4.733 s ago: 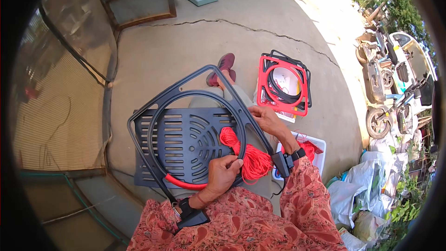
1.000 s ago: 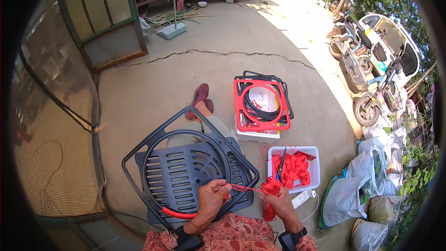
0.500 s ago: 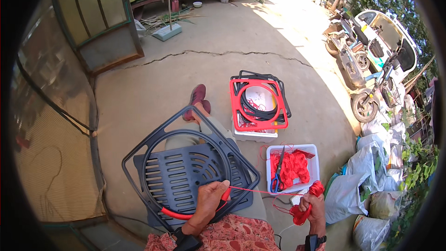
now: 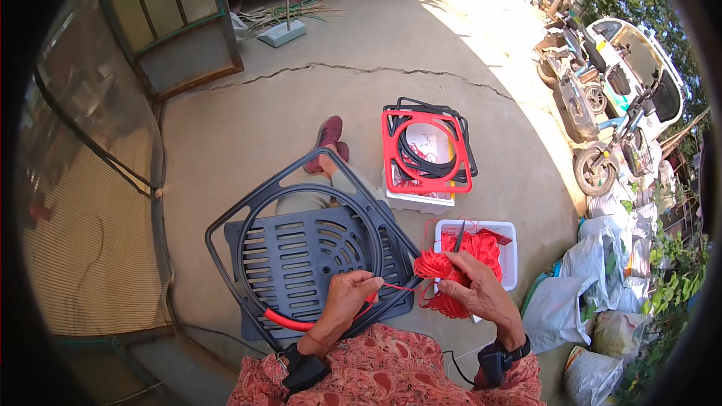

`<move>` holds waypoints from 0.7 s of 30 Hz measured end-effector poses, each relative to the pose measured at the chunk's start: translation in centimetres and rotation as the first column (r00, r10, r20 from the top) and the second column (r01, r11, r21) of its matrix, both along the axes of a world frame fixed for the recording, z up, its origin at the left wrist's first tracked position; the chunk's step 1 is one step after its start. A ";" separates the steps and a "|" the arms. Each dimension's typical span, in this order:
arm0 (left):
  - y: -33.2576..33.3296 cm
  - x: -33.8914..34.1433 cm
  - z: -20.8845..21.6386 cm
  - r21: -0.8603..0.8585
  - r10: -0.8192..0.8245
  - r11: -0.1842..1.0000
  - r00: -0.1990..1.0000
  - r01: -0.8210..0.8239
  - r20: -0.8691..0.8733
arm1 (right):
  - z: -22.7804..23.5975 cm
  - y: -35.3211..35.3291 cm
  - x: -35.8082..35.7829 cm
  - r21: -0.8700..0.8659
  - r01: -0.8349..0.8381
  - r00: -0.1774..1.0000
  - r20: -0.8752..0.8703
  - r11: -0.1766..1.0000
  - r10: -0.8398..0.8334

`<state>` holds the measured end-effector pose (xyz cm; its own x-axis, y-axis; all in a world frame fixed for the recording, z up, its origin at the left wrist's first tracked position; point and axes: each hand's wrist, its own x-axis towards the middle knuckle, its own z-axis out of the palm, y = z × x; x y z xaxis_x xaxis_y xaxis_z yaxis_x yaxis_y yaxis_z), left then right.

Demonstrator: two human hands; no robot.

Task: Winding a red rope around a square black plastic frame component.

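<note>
A black square frame (image 4: 288, 173) with a round ring inside it rests tilted over a dark slotted plastic board (image 4: 293, 244) on my lap. Red cord (image 4: 289, 323) is wound tightly round the near part of the ring. My left hand (image 4: 347, 301) is closed on the ring, with thumb and finger at the end of the winding. From there a short red strand runs to a loose red cord bundle (image 4: 435, 265), which my right hand (image 4: 481, 293) grips just right of the frame. The fingertips of both hands are partly hidden.
Beyond my right hand, a white basket (image 4: 509, 256) holds more red cord and scissors (image 4: 459, 237), their handles covered. Farther off, a red frame (image 4: 391, 150) and black ones lie on a white box (image 4: 421, 201). Sacks (image 4: 564, 308) and scooters (image 4: 602, 150) line the right side.
My right hand has brought the cord bundle left and closer to the frame, so the strand between my hands is shorter. My left hand stays at the ring.
</note>
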<state>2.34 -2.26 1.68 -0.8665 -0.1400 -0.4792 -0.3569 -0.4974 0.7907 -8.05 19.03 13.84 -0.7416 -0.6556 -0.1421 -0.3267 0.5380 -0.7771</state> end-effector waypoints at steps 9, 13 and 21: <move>1.6 0.5 0.4 -0.407 0.091 0.906 0.993 -0.113 -0.071 | -1.7 -5.5 -0.3 0.439 -0.170 0.919 -0.252 0.882 0.302; 1.7 0.4 0.7 -0.557 0.022 0.826 0.992 -0.086 -0.122 | -4.1 -8.3 -0.3 0.515 -0.150 0.861 -0.352 0.844 0.368; 1.5 0.7 -0.6 -0.616 0.155 0.757 0.976 -0.215 -0.151 | -5.8 -7.3 1.1 0.092 -0.211 0.912 -0.339 0.973 0.230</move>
<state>3.01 -0.75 1.04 -0.8250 -0.5440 -0.1530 -0.2262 0.0697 0.9716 -7.00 11.72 8.08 -0.5883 -0.8066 0.0582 -0.6843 0.4581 -0.5674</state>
